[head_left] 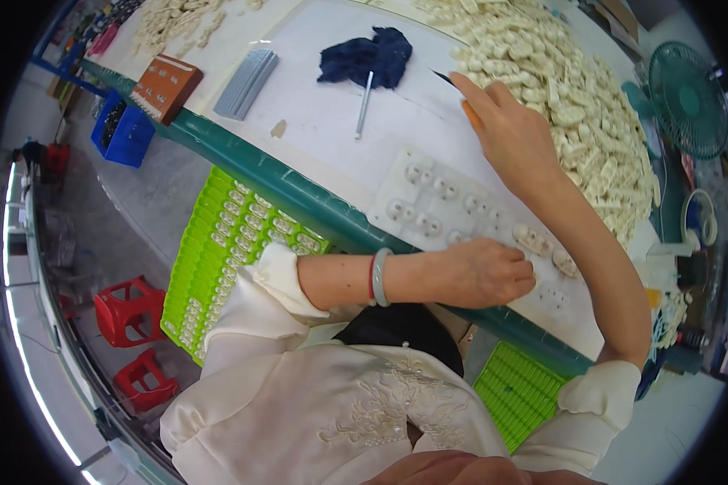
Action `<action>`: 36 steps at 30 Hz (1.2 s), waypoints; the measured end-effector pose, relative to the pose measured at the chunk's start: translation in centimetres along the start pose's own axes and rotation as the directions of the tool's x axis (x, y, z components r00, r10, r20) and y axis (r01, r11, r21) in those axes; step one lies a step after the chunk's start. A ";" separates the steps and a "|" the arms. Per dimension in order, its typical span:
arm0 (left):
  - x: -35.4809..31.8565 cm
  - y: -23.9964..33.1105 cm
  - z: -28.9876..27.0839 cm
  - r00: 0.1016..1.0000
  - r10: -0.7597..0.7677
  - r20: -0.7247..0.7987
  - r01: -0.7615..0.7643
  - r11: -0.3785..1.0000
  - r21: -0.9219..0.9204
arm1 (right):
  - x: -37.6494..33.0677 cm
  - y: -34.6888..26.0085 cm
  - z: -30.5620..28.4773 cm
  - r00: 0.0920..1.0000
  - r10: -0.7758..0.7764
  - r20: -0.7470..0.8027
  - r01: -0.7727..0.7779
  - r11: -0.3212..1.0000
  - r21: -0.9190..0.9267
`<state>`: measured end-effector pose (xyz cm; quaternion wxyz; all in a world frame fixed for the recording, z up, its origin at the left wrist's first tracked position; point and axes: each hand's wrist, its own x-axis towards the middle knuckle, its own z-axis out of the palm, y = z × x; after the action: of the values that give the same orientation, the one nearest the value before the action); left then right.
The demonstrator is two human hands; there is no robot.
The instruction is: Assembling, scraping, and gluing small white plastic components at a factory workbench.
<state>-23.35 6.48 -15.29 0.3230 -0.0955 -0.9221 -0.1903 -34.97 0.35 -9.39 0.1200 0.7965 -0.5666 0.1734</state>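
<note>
My right hand point(516, 137) is over the white work surface, closed around an orange-handled tool point(472, 117) with a thin dark pointed tip. Its exact kind cannot be made out. My left hand point(489, 273) is low over the near side of a whitish translucent plate point(396, 184), fingers curled in. Whatever those fingers may hold is hidden. Rounded hollows with small dark dots mark the plate. Beside my left hand, two cream oval pieces point(531, 238) lie on it. Beyond the plate sits a dark blue cloth point(368, 58), with a pale slim stick point(365, 105) against it.
A large heap of cream pieces point(574, 97) covers the right side. Left on the table are a grey-blue ridged block point(247, 84) and a reddish-brown block point(167, 89). Below the green table edge point(299, 187) are green trays point(210, 234), one holding pieces. A green fan point(687, 99) stands right.
</note>
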 end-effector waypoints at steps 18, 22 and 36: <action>-0.6 -0.2 0.0 0.990 -0.046 -0.133 0.044 0.999 -0.019 | 7.1 1.5 5.2 0.551 0.262 0.792 -0.827 0.295 0.478; -0.8 0.0 -0.1 0.992 -0.062 -0.112 0.062 0.998 -0.004 | 7.8 1.7 5.6 0.409 0.286 0.867 -0.900 -0.033 0.435; -0.6 0.0 -0.3 0.992 -0.076 -0.101 0.074 0.997 -0.026 | 5.9 0.3 3.1 0.436 0.198 0.878 -0.892 -0.033 0.450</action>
<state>-22.76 6.34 -15.45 0.3613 -0.0545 -0.9051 -0.2174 -33.11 -6.04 -9.83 -0.6278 0.3727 -0.6389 0.2424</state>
